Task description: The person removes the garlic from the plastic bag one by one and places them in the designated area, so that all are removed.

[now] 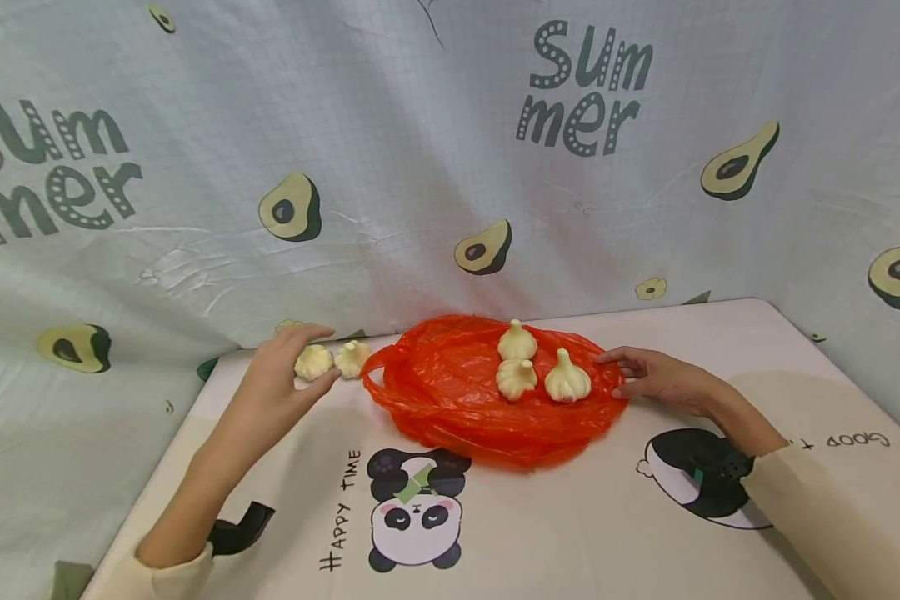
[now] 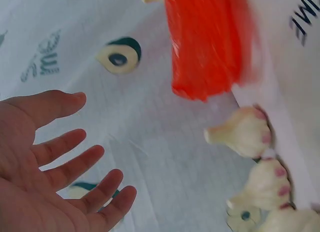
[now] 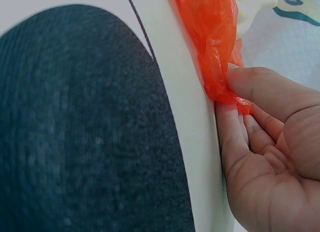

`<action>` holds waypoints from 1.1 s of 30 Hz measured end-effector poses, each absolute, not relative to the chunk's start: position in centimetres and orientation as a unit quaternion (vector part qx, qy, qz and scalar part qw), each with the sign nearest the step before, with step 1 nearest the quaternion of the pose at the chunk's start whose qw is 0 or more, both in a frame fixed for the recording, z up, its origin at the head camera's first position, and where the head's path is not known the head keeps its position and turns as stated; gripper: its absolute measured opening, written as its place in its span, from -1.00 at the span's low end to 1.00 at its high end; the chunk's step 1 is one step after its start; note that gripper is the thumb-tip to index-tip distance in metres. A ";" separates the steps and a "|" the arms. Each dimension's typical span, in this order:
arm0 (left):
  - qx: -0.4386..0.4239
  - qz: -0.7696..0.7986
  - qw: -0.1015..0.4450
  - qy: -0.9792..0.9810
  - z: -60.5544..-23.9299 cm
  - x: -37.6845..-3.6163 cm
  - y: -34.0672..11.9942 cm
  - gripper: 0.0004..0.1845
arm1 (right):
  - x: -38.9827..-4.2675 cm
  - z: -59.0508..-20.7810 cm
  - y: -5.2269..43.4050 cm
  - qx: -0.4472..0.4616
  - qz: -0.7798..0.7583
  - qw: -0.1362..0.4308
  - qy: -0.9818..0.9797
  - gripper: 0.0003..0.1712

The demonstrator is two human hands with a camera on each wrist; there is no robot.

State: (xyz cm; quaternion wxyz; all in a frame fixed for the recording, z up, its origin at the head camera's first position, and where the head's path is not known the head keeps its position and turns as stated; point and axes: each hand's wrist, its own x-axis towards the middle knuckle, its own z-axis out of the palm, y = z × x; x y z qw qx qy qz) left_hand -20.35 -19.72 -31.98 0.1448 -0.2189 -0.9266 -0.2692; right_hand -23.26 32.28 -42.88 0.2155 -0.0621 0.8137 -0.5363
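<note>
To the left of the red crinkled plastic bag (image 1: 450, 412), the left hand (image 1: 276, 379) is held with fingers apart, near pale round garlic bulbs (image 1: 314, 362). Three similar bulbs (image 1: 567, 379) are seen in the bag's right half; its right edge is pinched by the right hand (image 1: 667, 382).

Left hand (image 1: 281, 383) off red bag's (image 1: 487, 429) left side, fingers (image 2: 75, 166) loosely spread, thumb (image 2: 60, 105) apart. Left forearm (image 1: 202, 483) slants up from bag's lower left. Right hand (image 1: 663, 379) at bag's right edge, pinching it; right forearm (image 1: 746, 425) reaches in from bag's lower right.
</note>
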 end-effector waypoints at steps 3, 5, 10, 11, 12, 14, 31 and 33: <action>-0.237 -0.275 0.139 -0.921 -31.7 -20.0 -18.4 -0.47 | -23.3 -42.8 32.3 -0.063 -0.537 0.217 0.813 -0.29; -0.244 -0.280 0.128 -0.919 -31.6 -19.8 -17.5 -0.47 | -23.3 -42.9 32.4 -0.064 -0.538 0.217 0.812 -0.29; -0.273 -0.294 0.096 -0.911 -31.8 -20.0 -15.5 -0.50 | -23.3 -43.1 32.5 -0.067 -0.548 0.217 0.805 -0.30; -0.282 -0.295 0.089 -0.909 -31.9 -20.1 -15.1 -0.51 | -23.3 -43.1 32.5 -0.068 -0.550 0.218 0.804 -0.30; -0.287 -0.296 0.080 -0.908 -32.1 -20.2 -14.8 -0.52 | -23.2 -43.2 32.5 -0.068 -0.551 0.218 0.802 -0.30; -0.295 -0.298 0.060 -0.906 -32.3 -20.3 -14.0 -0.52 | -23.2 -43.2 32.6 -0.069 -0.553 0.218 0.801 -0.31; -0.318 -0.348 -0.035 -0.881 -33.9 -22.1 -8.7 -0.52 | -23.3 -42.8 32.3 -0.072 -0.548 0.216 0.805 -0.30; -0.321 -0.358 -0.049 -0.876 -34.3 -22.6 -7.9 -0.52 | -23.3 -42.8 32.4 -0.072 -0.547 0.216 0.805 -0.31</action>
